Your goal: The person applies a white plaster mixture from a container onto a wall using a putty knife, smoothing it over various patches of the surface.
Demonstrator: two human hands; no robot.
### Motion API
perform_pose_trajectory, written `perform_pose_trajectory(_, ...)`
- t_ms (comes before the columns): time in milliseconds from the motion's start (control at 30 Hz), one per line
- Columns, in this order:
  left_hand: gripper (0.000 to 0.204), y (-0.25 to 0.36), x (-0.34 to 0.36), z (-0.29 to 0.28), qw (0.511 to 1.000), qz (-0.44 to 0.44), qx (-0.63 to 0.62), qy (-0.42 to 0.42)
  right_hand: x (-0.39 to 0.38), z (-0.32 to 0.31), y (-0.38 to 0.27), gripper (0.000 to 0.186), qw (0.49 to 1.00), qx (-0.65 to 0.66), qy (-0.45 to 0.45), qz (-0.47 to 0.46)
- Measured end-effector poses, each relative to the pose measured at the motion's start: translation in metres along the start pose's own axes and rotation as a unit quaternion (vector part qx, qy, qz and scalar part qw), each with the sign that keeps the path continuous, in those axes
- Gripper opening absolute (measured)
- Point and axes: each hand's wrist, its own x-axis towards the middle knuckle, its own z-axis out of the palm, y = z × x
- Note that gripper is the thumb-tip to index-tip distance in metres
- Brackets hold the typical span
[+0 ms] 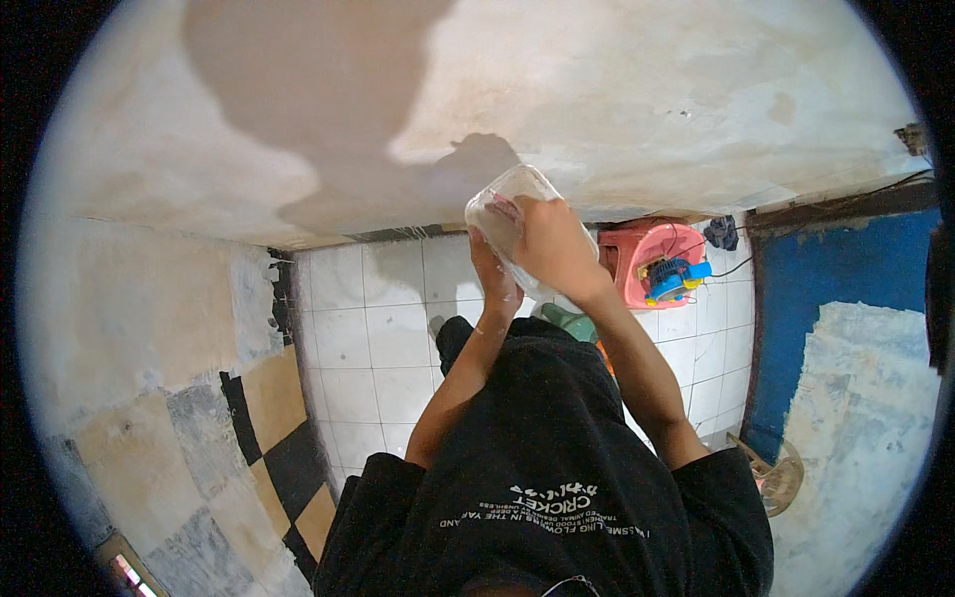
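A whitish translucent plastic tub with smeared walls is held out in front of me, tilted, close to the wall. My left hand is closed around the tub's left side, with pale smears on its skin. Reaching into the tub from the right, my right hand is closed, its fingers bent out of sight. A small pinkish-red patch shows beside those fingers; what it belongs to is not clear. The contents of the tub are mostly hidden by the right hand.
The patchy plastered wall stands ahead over white floor tiles. To the right are a pink plastic stool bearing a blue device, a black bag and a blue panel. Something green lies below my hands.
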Motion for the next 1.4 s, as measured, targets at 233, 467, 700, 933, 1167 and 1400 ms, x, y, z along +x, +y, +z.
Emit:
perform_pose_trajectory(233, 0.068, -0.015, 0.016, -0.023, 0.997, 0.046, -0.067, 0.008, -0.054, 0.015, 0.008, 0.039, 0.984, -0.028, 0.132, -0.113)
perform_pose_trajectory(467, 0.067, 0.008, -0.005, 0.012, 0.986, 0.136, 0.095, 0.015, -0.031, 0.021, 0.022, 0.04, 0.95, -0.008, 0.21, -0.233)
perform_pose_trajectory(700, 0.064, -0.007, -0.005, 0.01, 0.892, 0.34, 0.297, 0.032, -0.03, 0.029, 0.022, 0.043, 0.95, -0.004, 0.205, -0.234)
perform_pose_trajectory(933, 0.071, 0.007, 0.01, -0.027, 0.975, 0.159, 0.152, 0.004, -0.058, 0.032, 0.027, 0.043, 0.967, -0.027, 0.187, -0.168)
perform_pose_trajectory(1167, 0.079, 0.017, -0.004, 0.014, 0.974, 0.158, 0.156, 0.052, -0.066, 0.02, 0.023, 0.046, 0.971, 0.027, 0.191, -0.14)
perform_pose_trajectory(1400, 0.07, 0.022, -0.005, 0.025, 0.977, 0.171, 0.121, 0.037, -0.038, 0.021, 0.016, 0.043, 0.965, -0.005, 0.231, -0.127)
